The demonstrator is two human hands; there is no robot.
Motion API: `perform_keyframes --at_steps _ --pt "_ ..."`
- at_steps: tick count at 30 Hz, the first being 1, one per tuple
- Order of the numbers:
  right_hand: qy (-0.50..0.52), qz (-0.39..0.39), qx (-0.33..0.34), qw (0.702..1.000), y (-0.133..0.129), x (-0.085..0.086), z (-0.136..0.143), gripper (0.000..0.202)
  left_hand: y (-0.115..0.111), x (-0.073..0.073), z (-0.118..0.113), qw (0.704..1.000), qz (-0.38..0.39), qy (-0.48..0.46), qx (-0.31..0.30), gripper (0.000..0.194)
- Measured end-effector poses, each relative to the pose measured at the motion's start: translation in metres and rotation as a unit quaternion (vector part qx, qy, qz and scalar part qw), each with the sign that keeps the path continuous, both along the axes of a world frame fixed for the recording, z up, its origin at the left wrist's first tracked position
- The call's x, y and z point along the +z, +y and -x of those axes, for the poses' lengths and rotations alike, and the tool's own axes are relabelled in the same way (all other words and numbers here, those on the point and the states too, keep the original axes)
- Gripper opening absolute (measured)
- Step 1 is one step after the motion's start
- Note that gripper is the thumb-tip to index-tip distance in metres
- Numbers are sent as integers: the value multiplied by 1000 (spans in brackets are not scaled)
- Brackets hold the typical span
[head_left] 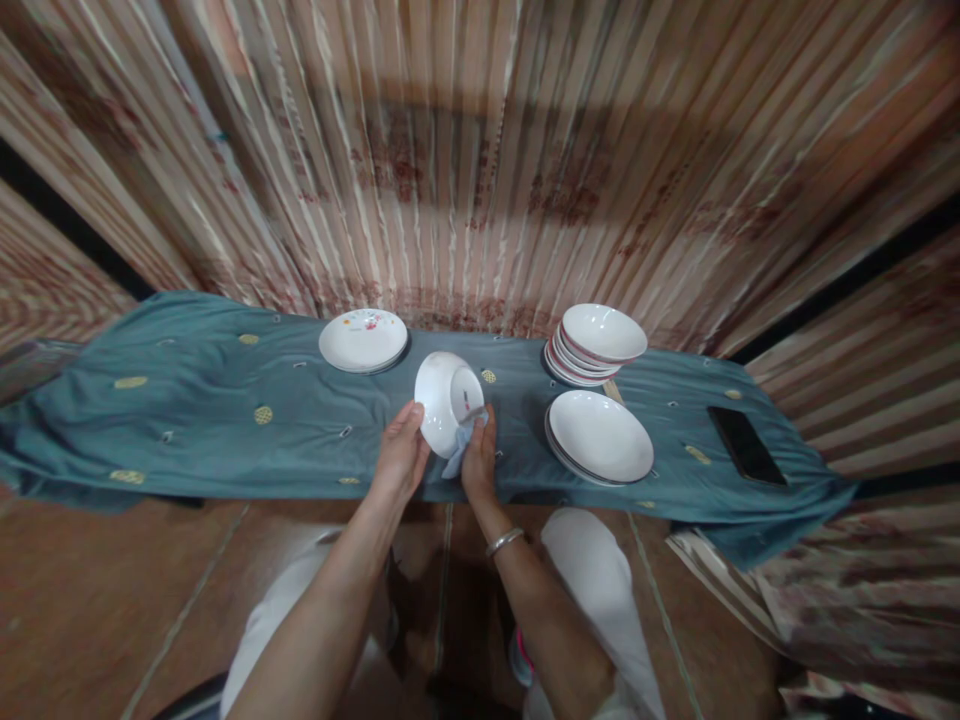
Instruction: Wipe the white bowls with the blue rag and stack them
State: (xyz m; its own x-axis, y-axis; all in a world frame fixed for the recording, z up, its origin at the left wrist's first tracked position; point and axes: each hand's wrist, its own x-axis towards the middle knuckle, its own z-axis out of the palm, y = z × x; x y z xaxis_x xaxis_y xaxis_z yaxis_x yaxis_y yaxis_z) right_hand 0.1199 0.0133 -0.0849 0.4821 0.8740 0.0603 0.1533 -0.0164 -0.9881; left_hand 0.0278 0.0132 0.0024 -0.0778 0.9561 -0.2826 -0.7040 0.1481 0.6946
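Note:
A white bowl (436,398) is tilted above the table's near middle, its underside with a small dark mark facing up. My left hand (403,450) grips its left rim, thumb on the outside. My right hand (480,455), with a silver bangle at the wrist, presses a light blue cloth (456,456) against the bowl's lower right side. Right of the bowl lie stacked white plates (601,436), and behind them stands a stack of bowls (604,333) with reddish bands. A floral white plate (363,338) rests to the left, at the back.
The long table has a teal cloth (202,400) with yellow prints. A black phone (746,445) lies near its right end. Pleated curtains (450,180) hang directly behind the table. My knees are below its front edge, over a brown tiled floor (187,560).

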Motion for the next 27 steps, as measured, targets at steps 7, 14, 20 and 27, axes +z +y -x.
perform_keyframes --at_steps 7,14,20,27 --pt "-89 -44 26 995 -24 8 20 69 3 -4 1 999 -34 10 -8 38" --pt "-253 -131 68 956 -33 21 23 60 1 -4 2 999 -40 29 -21 47" --pt "-351 -184 95 913 -13 34 14 59 3 -5 1 999 -14 51 -14 43" --pt "-331 -135 155 921 20 49 -4 61 1 -1 0 999 -23 32 -28 40"
